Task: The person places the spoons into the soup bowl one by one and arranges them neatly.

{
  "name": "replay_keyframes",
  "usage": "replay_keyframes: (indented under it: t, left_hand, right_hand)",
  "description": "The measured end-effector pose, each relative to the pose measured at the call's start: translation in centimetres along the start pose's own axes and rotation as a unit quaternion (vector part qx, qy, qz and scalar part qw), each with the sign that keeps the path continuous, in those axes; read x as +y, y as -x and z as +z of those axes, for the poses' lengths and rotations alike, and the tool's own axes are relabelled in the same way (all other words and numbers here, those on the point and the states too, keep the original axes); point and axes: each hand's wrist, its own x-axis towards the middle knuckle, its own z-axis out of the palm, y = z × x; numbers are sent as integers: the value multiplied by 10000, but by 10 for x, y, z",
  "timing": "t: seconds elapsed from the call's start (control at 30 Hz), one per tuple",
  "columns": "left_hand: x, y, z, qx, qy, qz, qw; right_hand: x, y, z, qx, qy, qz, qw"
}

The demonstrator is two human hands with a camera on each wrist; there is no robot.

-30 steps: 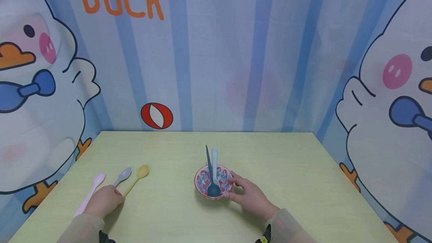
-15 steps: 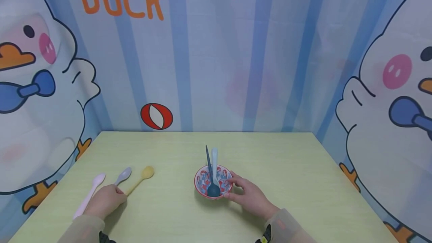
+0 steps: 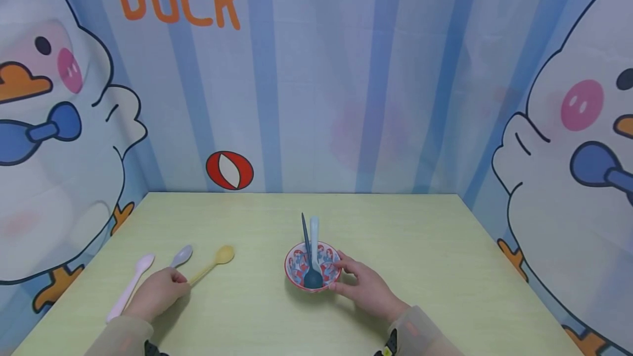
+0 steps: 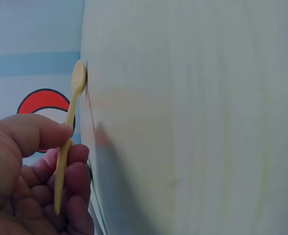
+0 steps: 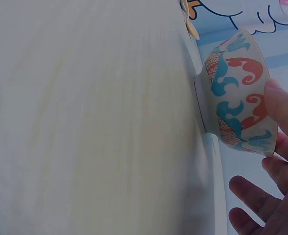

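My left hand [image 3: 159, 291] pinches the handle of a yellow spoon [image 4: 77, 81] between thumb and fingers, its bowl end pointing away to the right. Two more spoons lie by that hand: a pink one [image 3: 129, 290] on its left and a lilac one [image 3: 183, 255] just beyond it, partly hidden by the fingers. With thumb and fingers at its rim, my right hand [image 3: 368, 288] grips a small bowl [image 5: 239, 93] patterned in red and blue. Inside the bowl lean a dark blue spoon [image 3: 313, 278] and a pale blue spoon [image 3: 314, 235], handles up.
The light wooden table [image 3: 247, 312] carries all these things. Behind it and at both sides hangs a blue striped cloth [image 3: 316, 98] printed with ducks; it borders the table's far edge.
The left hand has shifted slightly to the right, and the yellow spoon has swung and moved right with it. The right hand and the bowl stay where they were.
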Motion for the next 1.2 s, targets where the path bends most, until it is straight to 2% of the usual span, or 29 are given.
replay_keyframes:
  t: [0.23, 0.5, 0.9, 1.2]
  left_hand:
    - [-4, -3, 3, 53, 336, 135, 9993]
    - [-6, -2, 5, -200, 781, -162, 9966]
    - [-8, 4, -3, -503, 781, -324, 9951]
    - [-12, 0, -7, -362, 1162, -432, 9916]
  right_hand:
    - [1, 0, 0, -1, -39, 43, 10000]
    - [0, 0, 0, 33, -14, 80, 10000]
    - [0, 0, 1, 17, 39, 44, 10000]
    - [2, -1, 0, 21, 79, 12, 10000]
